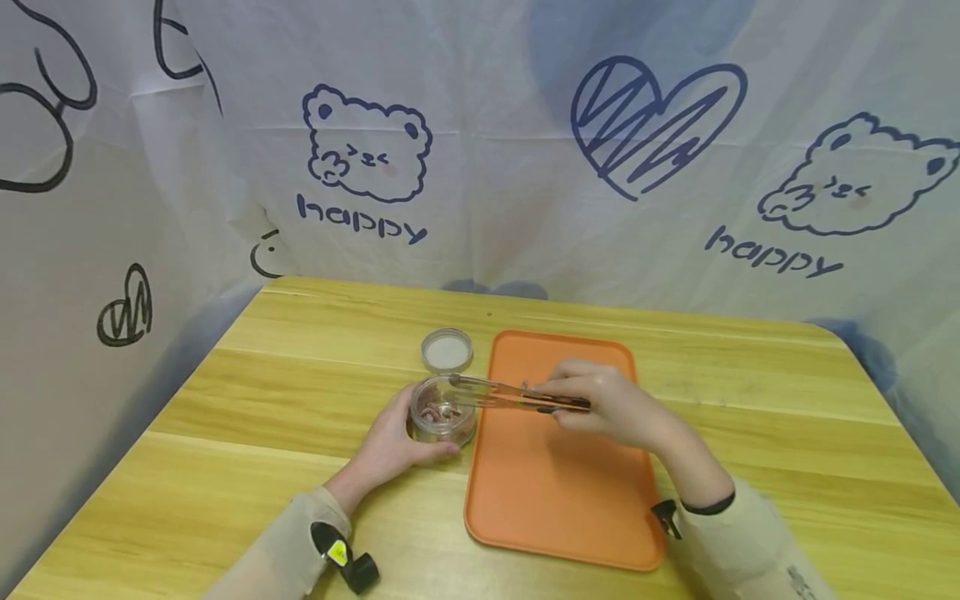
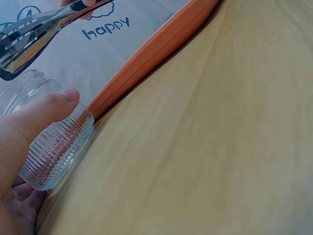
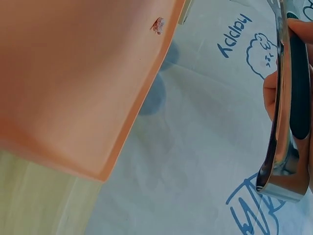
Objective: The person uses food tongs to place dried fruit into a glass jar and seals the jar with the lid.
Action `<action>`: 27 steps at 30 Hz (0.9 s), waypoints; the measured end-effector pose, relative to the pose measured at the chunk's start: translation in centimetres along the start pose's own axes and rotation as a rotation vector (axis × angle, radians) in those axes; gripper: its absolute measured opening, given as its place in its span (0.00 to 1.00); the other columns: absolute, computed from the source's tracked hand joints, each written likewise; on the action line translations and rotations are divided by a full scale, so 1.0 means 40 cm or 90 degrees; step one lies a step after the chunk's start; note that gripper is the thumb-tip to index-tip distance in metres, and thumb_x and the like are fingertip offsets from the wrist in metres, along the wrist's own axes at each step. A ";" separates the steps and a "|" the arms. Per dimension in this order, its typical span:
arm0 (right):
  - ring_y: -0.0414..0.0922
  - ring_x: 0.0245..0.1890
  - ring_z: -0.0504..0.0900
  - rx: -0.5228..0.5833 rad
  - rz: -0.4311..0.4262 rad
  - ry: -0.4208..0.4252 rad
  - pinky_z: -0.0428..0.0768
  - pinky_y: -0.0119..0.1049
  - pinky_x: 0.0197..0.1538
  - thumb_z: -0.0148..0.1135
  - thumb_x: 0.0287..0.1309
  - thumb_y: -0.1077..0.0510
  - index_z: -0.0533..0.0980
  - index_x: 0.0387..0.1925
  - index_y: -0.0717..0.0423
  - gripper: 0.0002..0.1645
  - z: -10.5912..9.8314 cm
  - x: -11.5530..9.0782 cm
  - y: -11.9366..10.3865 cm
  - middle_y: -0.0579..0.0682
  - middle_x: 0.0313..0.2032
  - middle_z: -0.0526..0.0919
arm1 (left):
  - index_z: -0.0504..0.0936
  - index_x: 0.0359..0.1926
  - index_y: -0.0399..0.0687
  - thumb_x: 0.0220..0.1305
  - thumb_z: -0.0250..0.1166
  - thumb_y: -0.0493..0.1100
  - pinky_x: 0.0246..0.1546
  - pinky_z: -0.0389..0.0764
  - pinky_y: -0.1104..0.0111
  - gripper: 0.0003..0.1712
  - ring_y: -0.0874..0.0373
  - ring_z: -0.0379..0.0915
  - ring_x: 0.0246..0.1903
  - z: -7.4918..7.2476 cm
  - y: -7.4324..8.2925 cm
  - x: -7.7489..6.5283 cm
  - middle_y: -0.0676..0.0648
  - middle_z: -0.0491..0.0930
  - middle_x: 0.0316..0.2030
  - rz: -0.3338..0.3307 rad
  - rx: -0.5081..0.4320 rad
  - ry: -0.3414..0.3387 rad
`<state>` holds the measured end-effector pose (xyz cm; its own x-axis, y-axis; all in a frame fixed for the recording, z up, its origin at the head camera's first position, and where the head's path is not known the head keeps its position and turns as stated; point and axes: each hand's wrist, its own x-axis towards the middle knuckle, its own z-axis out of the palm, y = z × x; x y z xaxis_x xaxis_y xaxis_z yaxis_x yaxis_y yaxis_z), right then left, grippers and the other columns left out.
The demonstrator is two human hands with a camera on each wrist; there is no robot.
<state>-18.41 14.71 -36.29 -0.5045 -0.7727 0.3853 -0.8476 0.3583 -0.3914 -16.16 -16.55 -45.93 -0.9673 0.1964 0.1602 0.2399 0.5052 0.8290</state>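
My left hand (image 1: pixel 390 442) holds a clear ribbed glass jar (image 2: pixel 63 142) upright on the table, thumb on the near side and fingers round its left. Small pinkish-brown pieces (image 1: pixel 441 414) lie at the jar's bottom. In my right hand (image 1: pixel 611 408) is a pair of metal tongs (image 1: pixel 551 401) with dark grips, held nearly level above the orange tray (image 1: pixel 555 500). The slotted tips of the tongs reach left over the jar's mouth, with nothing visible between them. One small reddish wrapped-looking piece (image 3: pixel 157 26) lies on the tray in the right wrist view.
A round clear-rimmed lid (image 1: pixel 446 350) lies on the wooden table (image 1: pixel 315 333) just behind the jar. The tray's raised rim runs close along the jar's right side. A white printed cloth (image 1: pixel 487 167) hangs behind the table and at its left.
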 end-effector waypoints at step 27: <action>0.40 0.31 0.70 -0.035 0.103 0.031 0.73 0.32 0.28 0.71 0.48 0.63 0.79 0.52 0.57 0.25 -0.053 -0.083 0.015 0.44 0.41 0.77 | 0.64 0.66 0.46 0.34 0.82 0.54 0.63 0.63 0.51 0.58 0.47 0.65 0.60 0.001 0.001 -0.001 0.43 0.71 0.59 -0.007 0.002 -0.004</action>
<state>-17.59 18.59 -36.01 -0.6416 -0.6767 0.3612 -0.7614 0.5049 -0.4065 -16.12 -16.52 -45.94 -0.9693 0.1968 0.1475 0.2298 0.5103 0.8288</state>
